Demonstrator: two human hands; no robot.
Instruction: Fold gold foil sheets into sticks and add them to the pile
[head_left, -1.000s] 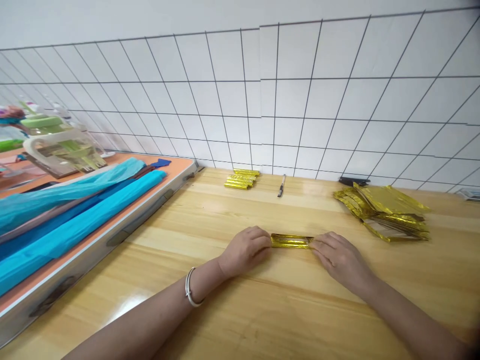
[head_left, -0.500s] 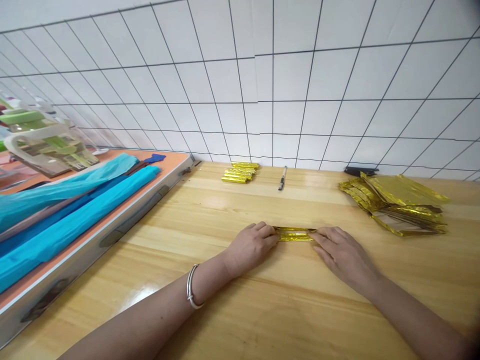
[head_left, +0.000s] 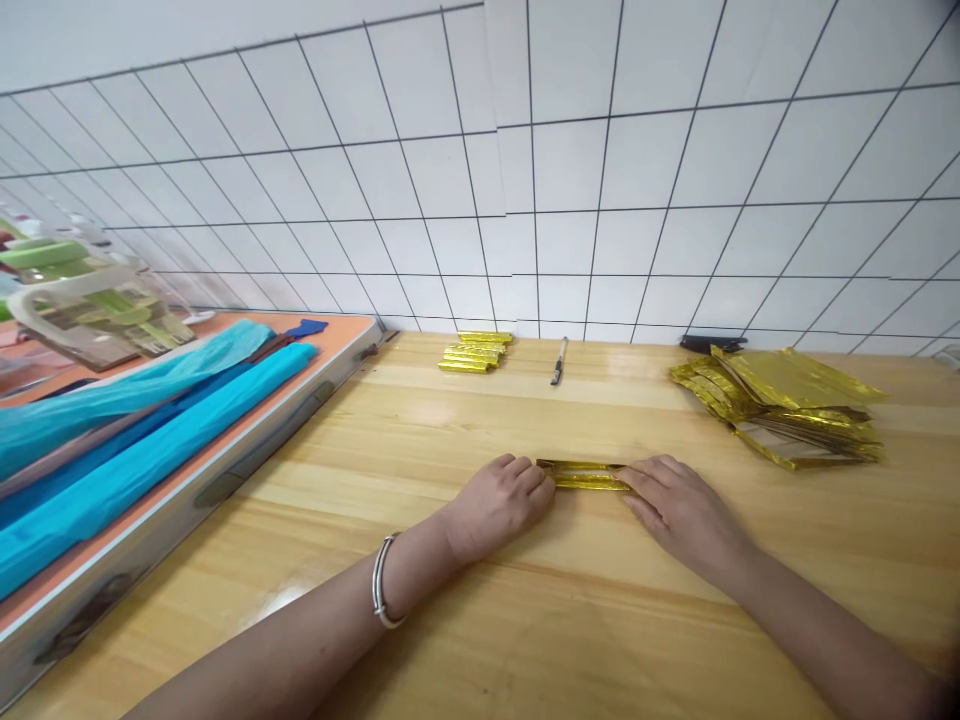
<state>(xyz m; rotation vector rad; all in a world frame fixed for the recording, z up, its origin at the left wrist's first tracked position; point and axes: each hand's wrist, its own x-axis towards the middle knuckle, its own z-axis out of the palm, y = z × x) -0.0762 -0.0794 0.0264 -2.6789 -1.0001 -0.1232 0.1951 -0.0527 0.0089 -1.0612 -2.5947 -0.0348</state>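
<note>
A narrow folded strip of gold foil paper (head_left: 589, 481) lies on the wooden table (head_left: 480, 620), with raised long edges and a paler band between them. My left hand (head_left: 504, 508), with a silver bangle on its wrist, is closed on the strip's left end. At the right end, the fingers of my right hand (head_left: 679, 510) are bent and pressed together on the paper. Both ends are partly hidden under the fingers. Beyond them lie several narrow folded gold strips (head_left: 474, 353) side by side.
A pen (head_left: 559, 362) lies near the wall. To the right sits a loose pile of gold foil sheets (head_left: 780, 410), with a black object (head_left: 712, 343) behind it. At left, an orange-topped box (head_left: 341, 335) bears blue rolled paper (head_left: 225, 420) and a clear container (head_left: 97, 310) with a white handle.
The strip's gold edges stand more apart, and its upper left corner shows more beside my left hand. Both hands stay at its ends. The view has shifted slightly.
</note>
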